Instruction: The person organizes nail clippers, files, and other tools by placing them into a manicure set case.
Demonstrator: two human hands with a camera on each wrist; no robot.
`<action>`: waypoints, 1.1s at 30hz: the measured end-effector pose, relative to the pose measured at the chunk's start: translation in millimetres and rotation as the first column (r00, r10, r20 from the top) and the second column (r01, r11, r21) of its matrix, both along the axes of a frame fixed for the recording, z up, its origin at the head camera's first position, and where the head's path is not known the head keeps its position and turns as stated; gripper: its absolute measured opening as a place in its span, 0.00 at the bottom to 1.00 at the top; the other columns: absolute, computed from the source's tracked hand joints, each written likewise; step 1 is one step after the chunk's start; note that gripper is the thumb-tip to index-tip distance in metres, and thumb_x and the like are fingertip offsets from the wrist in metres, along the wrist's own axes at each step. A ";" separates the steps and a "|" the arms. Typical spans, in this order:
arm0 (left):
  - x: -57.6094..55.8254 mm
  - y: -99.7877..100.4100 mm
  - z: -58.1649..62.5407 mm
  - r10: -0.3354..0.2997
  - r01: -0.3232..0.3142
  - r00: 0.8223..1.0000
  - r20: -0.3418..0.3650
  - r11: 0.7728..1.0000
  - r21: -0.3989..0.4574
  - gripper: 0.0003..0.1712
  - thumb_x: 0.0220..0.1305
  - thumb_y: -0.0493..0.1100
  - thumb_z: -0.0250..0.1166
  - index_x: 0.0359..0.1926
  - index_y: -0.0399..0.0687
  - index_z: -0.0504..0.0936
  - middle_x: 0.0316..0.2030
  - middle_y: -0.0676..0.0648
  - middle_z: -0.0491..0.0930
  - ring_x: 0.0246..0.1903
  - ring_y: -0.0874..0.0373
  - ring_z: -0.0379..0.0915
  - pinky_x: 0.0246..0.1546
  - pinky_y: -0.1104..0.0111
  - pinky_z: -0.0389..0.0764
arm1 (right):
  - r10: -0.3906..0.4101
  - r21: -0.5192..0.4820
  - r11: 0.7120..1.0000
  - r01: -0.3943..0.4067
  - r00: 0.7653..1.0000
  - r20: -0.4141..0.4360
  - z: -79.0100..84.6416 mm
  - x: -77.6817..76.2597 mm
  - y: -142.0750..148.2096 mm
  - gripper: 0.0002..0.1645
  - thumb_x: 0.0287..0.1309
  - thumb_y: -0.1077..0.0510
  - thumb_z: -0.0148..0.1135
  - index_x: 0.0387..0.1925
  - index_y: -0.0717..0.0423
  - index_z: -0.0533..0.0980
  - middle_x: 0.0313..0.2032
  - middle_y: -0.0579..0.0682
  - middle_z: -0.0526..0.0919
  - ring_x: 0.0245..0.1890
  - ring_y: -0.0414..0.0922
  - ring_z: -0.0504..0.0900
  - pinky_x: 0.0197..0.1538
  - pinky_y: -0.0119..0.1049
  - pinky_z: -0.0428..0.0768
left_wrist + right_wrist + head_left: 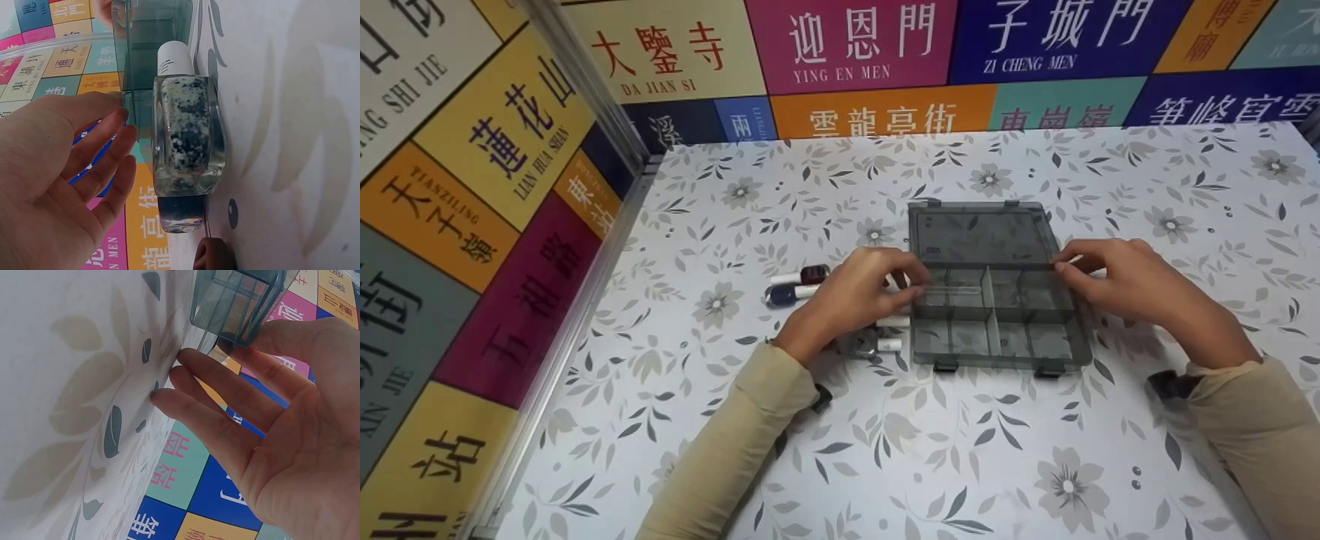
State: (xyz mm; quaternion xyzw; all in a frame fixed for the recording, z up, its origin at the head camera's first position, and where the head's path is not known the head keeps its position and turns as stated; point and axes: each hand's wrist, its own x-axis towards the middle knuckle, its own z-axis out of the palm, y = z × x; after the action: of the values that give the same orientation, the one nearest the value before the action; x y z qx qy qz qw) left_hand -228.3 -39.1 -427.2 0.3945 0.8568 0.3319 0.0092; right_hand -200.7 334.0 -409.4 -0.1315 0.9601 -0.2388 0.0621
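While my left hand [862, 285] pinches the left rim of the smoky, translucent plastic compartment box [997, 361], my right hand [1129, 283], its other fingers [205, 419] extended, grips the opposite edge near the hinge. The box lies on the floral tabletop [945, 465], hinged lid [982, 234] folded back. Just left, glossy nail-polish bottles [782, 295], one dark-speckled, lie on their sides.

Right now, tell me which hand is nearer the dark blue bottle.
Left. The left hand, at the left edge of the box, is close beside the dark blue bottle; the right hand is at the box's right edge, farther off.
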 end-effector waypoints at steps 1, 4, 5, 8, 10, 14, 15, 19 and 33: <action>0.0 -0.3 0.1 0.001 -0.001 1.000 0.004 1.000 0.000 0.08 0.74 0.41 0.71 0.50 0.47 0.92 0.44 0.52 0.92 0.43 0.63 0.87 0.47 0.71 0.87 | 0.001 0.001 1.000 -0.001 1.000 -0.001 -0.2 0.1 -0.1 0.14 0.80 0.49 0.59 0.54 0.49 0.85 0.53 0.65 0.91 0.40 0.58 0.91 0.18 0.43 0.79; 0.1 -0.9 0.8 0.000 0.000 1.000 0.013 1.000 0.007 0.08 0.74 0.41 0.71 0.50 0.47 0.92 0.45 0.51 0.92 0.43 0.62 0.87 0.48 0.71 0.87 | 0.000 0.004 1.000 0.000 1.000 0.010 -0.1 0.2 -0.2 0.14 0.81 0.48 0.59 0.54 0.49 0.85 0.54 0.65 0.90 0.33 0.52 0.90 0.17 0.44 0.79; 0.0 -1.2 1.1 -0.001 0.000 1.000 0.015 1.000 0.010 0.08 0.74 0.40 0.70 0.50 0.47 0.92 0.45 0.51 0.92 0.43 0.62 0.87 0.48 0.70 0.87 | -0.001 0.003 1.000 0.001 1.000 0.015 0.0 0.2 -0.1 0.14 0.81 0.48 0.59 0.54 0.49 0.85 0.54 0.65 0.90 0.31 0.51 0.90 0.16 0.44 0.79; -0.4 -2.6 1.8 -0.008 0.007 1.000 0.018 1.000 0.025 0.08 0.74 0.39 0.70 0.50 0.46 0.92 0.45 0.51 0.93 0.43 0.61 0.88 0.49 0.67 0.88 | -0.003 0.004 1.000 0.003 1.000 0.022 0.0 0.2 0.1 0.14 0.81 0.48 0.59 0.54 0.48 0.85 0.55 0.65 0.90 0.32 0.52 0.90 0.15 0.45 0.79; -0.8 -3.8 2.4 -0.009 0.009 1.000 0.011 0.999 0.033 0.08 0.74 0.38 0.70 0.49 0.46 0.92 0.45 0.50 0.93 0.43 0.61 0.88 0.49 0.65 0.88 | -0.003 0.004 1.000 0.003 1.000 0.022 -0.3 0.1 0.3 0.14 0.81 0.48 0.59 0.54 0.48 0.85 0.55 0.65 0.90 0.35 0.54 0.90 0.16 0.45 0.79; -1.4 -6.7 5.2 0.004 -0.004 1.000 0.001 0.999 0.044 0.07 0.74 0.36 0.69 0.48 0.45 0.91 0.45 0.50 0.93 0.42 0.60 0.88 0.48 0.67 0.88 | -0.001 0.000 1.000 0.001 1.000 0.024 -0.2 0.0 0.4 0.14 0.81 0.48 0.59 0.54 0.48 0.85 0.55 0.66 0.90 0.38 0.57 0.91 0.15 0.44 0.79; -1.6 -7.3 6.2 0.010 -0.010 1.000 -0.001 0.999 0.044 0.07 0.74 0.36 0.69 0.48 0.46 0.91 0.45 0.50 0.93 0.42 0.60 0.88 0.48 0.67 0.88 | 0.000 -0.002 1.000 0.000 1.000 0.025 -0.2 0.0 0.5 0.14 0.81 0.48 0.59 0.55 0.49 0.85 0.55 0.66 0.90 0.39 0.57 0.91 0.15 0.44 0.79; -2.3 -10.4 9.8 0.031 -0.030 0.999 -0.011 0.999 0.038 0.07 0.75 0.38 0.69 0.48 0.47 0.92 0.45 0.52 0.92 0.42 0.60 0.88 0.46 0.64 0.88 | 0.000 -0.004 1.000 0.000 0.999 0.032 0.1 0.1 0.9 0.15 0.81 0.48 0.58 0.56 0.49 0.84 0.55 0.66 0.90 0.43 0.60 0.91 0.16 0.45 0.80; -6.2 -27.1 9.6 0.136 -0.136 0.990 0.033 0.991 -0.001 0.06 0.73 0.38 0.71 0.47 0.46 0.91 0.46 0.51 0.92 0.44 0.58 0.88 0.51 0.61 0.89 | 0.006 -0.002 1.000 -0.006 1.000 0.027 0.7 -0.4 1.2 0.15 0.81 0.48 0.58 0.56 0.49 0.84 0.54 0.66 0.90 0.26 0.49 0.87 0.18 0.44 0.79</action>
State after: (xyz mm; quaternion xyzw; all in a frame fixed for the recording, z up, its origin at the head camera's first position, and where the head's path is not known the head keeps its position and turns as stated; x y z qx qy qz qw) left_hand -234.4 -66.1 -417.6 0.3297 0.8813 0.3385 0.0004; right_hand -201.1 335.2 -408.7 -0.1312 0.9585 -0.2413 0.0758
